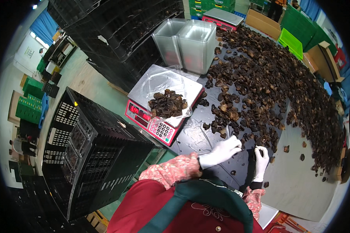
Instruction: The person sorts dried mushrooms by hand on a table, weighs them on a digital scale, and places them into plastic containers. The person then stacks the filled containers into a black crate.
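Note:
My left hand point(224, 153), in a white glove, is at the near edge of a heap of dark wood ear mushrooms point(262, 87), its fingertips at a dark piece. To its right, my right hand point(261, 160), also gloved, has thumb and fingertips pinched together beside the heap; whether a piece is between them cannot be made out. On the steel plate of a red digital scale point(178, 132) rests an open clear plastic box point(189, 110) holding a portion of mushrooms point(167, 103). Behind the scale stand stacks of clear plastic boxes point(197, 43).
Tall black plastic crates point(119, 58) stand behind the scale, and another black crate point(105, 163) holding clear boxes is at the left. A second scale point(223, 19), a cardboard box point(262, 23) and a bright green basket point(291, 43) line the table's far side.

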A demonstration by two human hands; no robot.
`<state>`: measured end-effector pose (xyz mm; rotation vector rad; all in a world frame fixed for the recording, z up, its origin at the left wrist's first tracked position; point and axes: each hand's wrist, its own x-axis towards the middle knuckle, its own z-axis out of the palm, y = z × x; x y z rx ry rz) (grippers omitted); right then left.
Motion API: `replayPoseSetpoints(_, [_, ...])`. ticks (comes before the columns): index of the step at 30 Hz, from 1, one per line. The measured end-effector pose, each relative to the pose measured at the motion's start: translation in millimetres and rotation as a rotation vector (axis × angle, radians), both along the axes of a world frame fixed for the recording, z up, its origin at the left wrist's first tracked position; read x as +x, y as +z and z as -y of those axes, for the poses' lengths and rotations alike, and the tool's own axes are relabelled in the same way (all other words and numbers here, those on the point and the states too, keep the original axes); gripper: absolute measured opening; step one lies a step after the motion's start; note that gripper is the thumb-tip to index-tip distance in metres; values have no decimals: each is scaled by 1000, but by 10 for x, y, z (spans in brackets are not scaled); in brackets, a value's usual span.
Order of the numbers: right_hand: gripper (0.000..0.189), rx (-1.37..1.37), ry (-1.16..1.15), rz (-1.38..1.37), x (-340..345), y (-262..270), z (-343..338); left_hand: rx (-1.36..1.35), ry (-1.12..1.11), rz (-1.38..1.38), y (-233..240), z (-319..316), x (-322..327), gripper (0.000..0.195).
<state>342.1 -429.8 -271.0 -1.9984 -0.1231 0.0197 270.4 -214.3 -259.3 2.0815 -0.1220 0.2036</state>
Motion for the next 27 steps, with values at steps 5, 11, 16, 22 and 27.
replayPoseSetpoints(5, [8, 220, 120, -252, -65, 338, -611, -9, 370, 187, 329, -929, -383, 9])
replayPoseSetpoints(11, [9, 325, 508, -141, -24, 743, -1886, 43, 937, 388, 620, -2043, -726, 10])
replayPoseSetpoints(16, [20, 184, 693, 141, 4, 982, -3041, 311, 844, 364, 620, -2385, -592, 12])
replayPoseSetpoints(22, [51, -274, 1031, 545, 38, 905, -3432, 479, 920, 362, 503, -2464, -699, 25])
replayPoseSetpoints(27, [51, -94, 1018, 113, 122, 1121, -3298, 581, 818, 170, 471, -2492, -816, 49])
